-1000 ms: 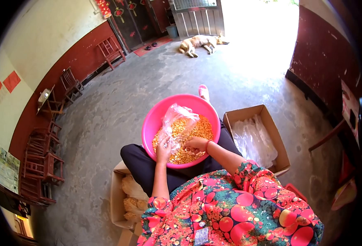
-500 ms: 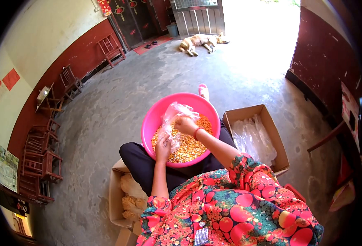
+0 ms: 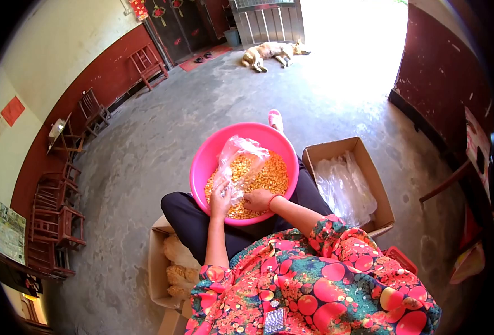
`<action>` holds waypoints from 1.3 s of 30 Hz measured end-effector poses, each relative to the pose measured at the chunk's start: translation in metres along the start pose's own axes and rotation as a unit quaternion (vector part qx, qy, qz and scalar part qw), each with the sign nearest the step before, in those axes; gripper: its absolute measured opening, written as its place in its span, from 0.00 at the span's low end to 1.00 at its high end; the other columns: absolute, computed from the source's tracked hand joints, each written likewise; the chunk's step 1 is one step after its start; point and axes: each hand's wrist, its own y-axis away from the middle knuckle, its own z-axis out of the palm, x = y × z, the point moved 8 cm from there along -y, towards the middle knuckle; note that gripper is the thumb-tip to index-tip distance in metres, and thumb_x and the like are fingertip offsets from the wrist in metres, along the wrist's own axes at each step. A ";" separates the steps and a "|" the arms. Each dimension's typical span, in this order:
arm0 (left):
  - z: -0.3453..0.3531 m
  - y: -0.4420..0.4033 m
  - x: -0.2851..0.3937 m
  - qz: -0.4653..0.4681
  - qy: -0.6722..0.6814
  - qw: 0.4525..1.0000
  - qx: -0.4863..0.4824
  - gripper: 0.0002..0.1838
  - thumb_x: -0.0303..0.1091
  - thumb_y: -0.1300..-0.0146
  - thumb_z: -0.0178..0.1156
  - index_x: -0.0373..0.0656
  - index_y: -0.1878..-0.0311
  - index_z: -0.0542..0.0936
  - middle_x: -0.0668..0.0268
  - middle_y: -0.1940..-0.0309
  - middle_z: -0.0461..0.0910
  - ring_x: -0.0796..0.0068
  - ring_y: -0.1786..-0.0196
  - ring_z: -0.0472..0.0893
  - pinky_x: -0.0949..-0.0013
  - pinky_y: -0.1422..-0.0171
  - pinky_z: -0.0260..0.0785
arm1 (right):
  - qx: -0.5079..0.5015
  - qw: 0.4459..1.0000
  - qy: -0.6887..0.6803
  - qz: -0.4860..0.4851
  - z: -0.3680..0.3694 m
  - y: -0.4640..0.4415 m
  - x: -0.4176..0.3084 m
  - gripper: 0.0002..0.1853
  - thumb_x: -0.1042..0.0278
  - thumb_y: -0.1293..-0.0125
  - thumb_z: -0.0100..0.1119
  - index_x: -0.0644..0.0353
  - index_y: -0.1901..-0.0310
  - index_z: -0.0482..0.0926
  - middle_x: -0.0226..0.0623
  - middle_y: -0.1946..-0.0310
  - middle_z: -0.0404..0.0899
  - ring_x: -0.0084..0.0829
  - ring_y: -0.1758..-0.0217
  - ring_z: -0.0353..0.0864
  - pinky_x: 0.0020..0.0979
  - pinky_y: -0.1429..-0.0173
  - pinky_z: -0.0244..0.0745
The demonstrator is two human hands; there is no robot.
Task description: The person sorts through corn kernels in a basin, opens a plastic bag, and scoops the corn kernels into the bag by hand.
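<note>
The right hand point(image 3: 260, 200) had moved down and back from the mouth of the clear, thin plastic bag point(image 3: 242, 151), where it had been half a second earlier, to the loose yellow-orange corn kernels point(image 3: 270, 177) near the basin's closest edge. Its fingers were curled among the kernels, partly hidden, and whether they gripped any could not be told. A thin red band point(image 3: 273, 202) circled that wrist.

The left hand point(image 3: 220, 201) had stayed at the near end of the bag, its fingers closed on the gathered plastic. The bag stood slanted inside the round, bright pink basin point(image 3: 283, 144), over the kernels, its top spreading loosely toward the far side. The basin rested on the lap, against dark trousers point(image 3: 188, 218).

An open brown cardboard box point(image 3: 382, 207) on the right held a heap of clear plastic bags point(image 3: 345, 190); another open cardboard box point(image 3: 158, 259) on the left held filled, pale-yellow bags point(image 3: 180, 273). Both boxes sat on the grey concrete floor point(image 3: 118, 190).
</note>
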 end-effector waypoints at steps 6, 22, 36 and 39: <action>0.001 0.000 0.000 -0.011 0.016 1.000 -0.006 0.14 0.25 0.46 0.53 0.32 0.56 0.74 0.60 0.61 0.76 0.77 0.60 0.75 0.75 0.56 0.68 | -0.068 0.996 -0.046 -0.022 0.032 -0.020 0.022 0.19 0.56 0.46 0.44 0.63 0.62 0.75 0.53 0.67 0.75 0.47 0.63 0.75 0.42 0.52 0.66; 0.002 -0.001 -0.002 -0.016 0.011 1.000 -0.014 0.14 0.24 0.47 0.53 0.33 0.55 0.74 0.60 0.61 0.76 0.76 0.59 0.75 0.74 0.53 0.66 | -0.017 0.834 -0.539 0.119 -0.003 -0.002 0.029 0.09 0.61 0.44 0.50 0.57 0.72 0.74 0.25 0.85 0.68 0.17 0.88 0.64 0.18 0.85 0.60; 0.001 0.002 0.011 -0.033 0.034 0.999 -0.014 0.14 0.24 0.48 0.53 0.32 0.57 0.75 0.59 0.63 0.77 0.74 0.62 0.76 0.74 0.56 0.68 | -0.074 0.840 -0.522 0.130 0.009 0.001 0.032 0.09 0.65 0.43 0.50 0.62 0.70 0.74 0.29 0.81 0.72 0.19 0.82 0.71 0.20 0.79 0.68; -0.001 0.003 0.024 -0.045 0.053 0.998 -0.010 0.14 0.25 0.48 0.54 0.32 0.58 0.75 0.55 0.63 0.78 0.71 0.62 0.77 0.71 0.56 0.68 | -0.076 0.834 -0.531 0.130 0.012 0.000 0.033 0.08 0.67 0.43 0.50 0.63 0.68 0.74 0.33 0.76 0.75 0.24 0.75 0.76 0.23 0.72 0.74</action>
